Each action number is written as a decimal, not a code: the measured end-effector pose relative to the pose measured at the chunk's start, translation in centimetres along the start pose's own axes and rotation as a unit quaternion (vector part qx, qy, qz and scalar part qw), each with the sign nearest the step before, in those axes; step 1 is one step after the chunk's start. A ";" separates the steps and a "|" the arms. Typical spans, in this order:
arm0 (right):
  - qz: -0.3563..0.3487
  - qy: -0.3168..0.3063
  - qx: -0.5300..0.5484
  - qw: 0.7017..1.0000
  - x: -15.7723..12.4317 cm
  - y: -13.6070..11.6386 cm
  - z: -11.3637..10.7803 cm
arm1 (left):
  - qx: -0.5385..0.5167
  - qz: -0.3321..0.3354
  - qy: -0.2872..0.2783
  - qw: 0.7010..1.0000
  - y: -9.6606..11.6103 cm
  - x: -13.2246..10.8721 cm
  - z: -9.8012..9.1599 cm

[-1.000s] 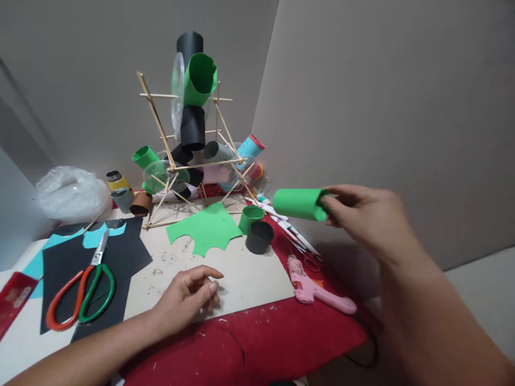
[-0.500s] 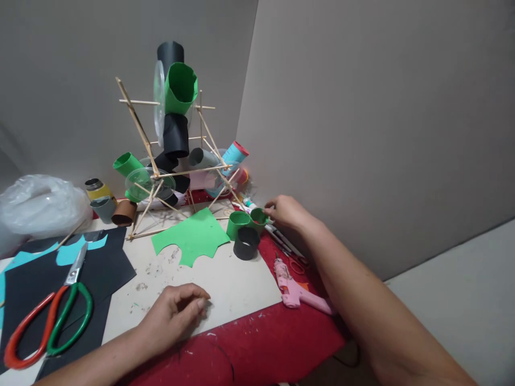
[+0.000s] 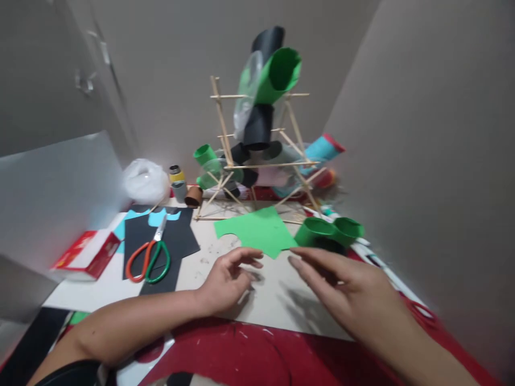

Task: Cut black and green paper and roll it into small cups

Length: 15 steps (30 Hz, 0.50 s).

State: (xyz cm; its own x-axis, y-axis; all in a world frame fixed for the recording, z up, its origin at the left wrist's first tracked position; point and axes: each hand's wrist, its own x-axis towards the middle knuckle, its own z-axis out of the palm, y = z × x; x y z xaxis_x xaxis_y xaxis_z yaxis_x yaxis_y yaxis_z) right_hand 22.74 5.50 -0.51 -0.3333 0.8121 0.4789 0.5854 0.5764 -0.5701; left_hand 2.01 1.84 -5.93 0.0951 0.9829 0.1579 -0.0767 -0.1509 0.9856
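My left hand (image 3: pixel 227 281) rests over the pale board (image 3: pixel 193 292), fingers loosely bent and apart, holding nothing. To its right, my right hand (image 3: pixel 350 292) is held above the board, thumb and fingers parted, with nothing between them. Just beyond both hands lies a green paper sheet (image 3: pixel 257 230) with curved cut-outs. Two green paper tubes (image 3: pixel 314 229) stand behind my right hand; a black paper ring (image 3: pixel 330 246) there is mostly hidden. At the back rises a frame of wooden sticks (image 3: pixel 273 165), carrying green tubes (image 3: pixel 277 80), black tubes (image 3: pixel 258 128) and clear plastic discs.
Scissors (image 3: pixel 155 252) with red and green handles lie on black paper (image 3: pixel 137 236) at left. Farther left are a red-and-white box (image 3: pixel 86 254) and a plastic bag (image 3: pixel 145 182). Walls stand behind and to the right. Pens and red-handled scissors (image 3: pixel 422 313) line the right edge.
My right hand has come back from the green tubes at the right edge to above the board. The view has swung left, and the pink glue gun no longer shows.
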 end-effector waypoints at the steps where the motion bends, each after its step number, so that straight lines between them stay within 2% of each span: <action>1: -0.007 -0.046 0.008 0.999 0.0 -0.4 1.4 | -0.014 0.027 0.030 0.999 0.3 0.0 -0.1; 3: -0.007 -0.110 0.045 0.993 0.2 -1.0 3.9 | -0.031 0.071 0.068 0.995 0.8 -0.1 -0.2; 6: 0.036 -0.126 0.155 0.979 0.5 -1.3 6.2 | -0.072 0.070 0.077 0.992 1.5 -0.5 0.0; 10: 0.113 -0.089 0.252 0.957 0.1 -1.1 6.8 | -0.176 -0.002 0.045 0.983 1.9 -0.5 0.2; 15: 0.128 -0.090 0.287 0.945 -0.4 -0.6 7.0 | -0.263 -0.076 0.055 0.960 1.8 0.1 0.0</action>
State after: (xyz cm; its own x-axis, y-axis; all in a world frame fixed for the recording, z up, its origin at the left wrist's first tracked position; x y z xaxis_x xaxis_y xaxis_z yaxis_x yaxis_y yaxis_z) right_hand 17.38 5.48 -5.04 -0.3851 0.9044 0.1838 0.1834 0.2701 -0.9452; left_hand 1.85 1.66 -4.10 0.0426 0.9989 -0.0208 -0.5641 0.0412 0.8247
